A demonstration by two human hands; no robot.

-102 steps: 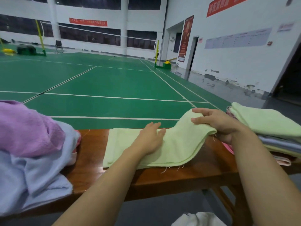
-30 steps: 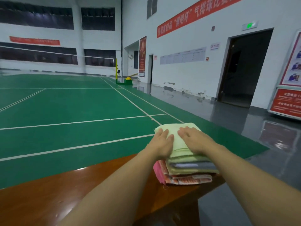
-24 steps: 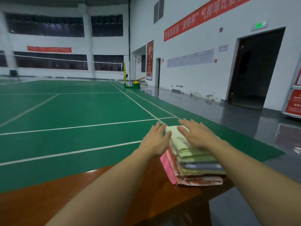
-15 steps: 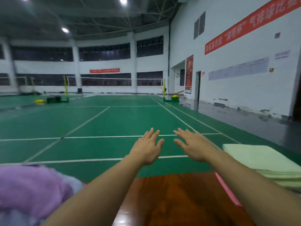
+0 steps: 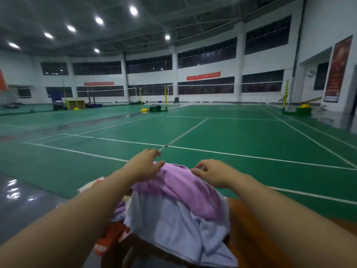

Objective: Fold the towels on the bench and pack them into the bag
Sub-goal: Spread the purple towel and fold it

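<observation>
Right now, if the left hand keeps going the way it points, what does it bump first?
Probably the purple towel: the left hand reaches forward and down over its top edge. Depth is unclear, so it might be touching.

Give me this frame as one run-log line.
phase: reaching for next towel | left hand: open, at purple towel | right hand: open, above it | pile: unfolded on bench

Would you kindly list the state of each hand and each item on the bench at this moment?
left hand: fingers relaxed, at the pink towel's far edge, gripping nothing.
right hand: fingers loosely curled over the pink towel, holding nothing.
pink towel: unfolded, crumpled on top of the pile.
pale blue towel: unfolded, under the pink one, draped over the bench edge.
bench: bare wood right of the pile.
</observation>
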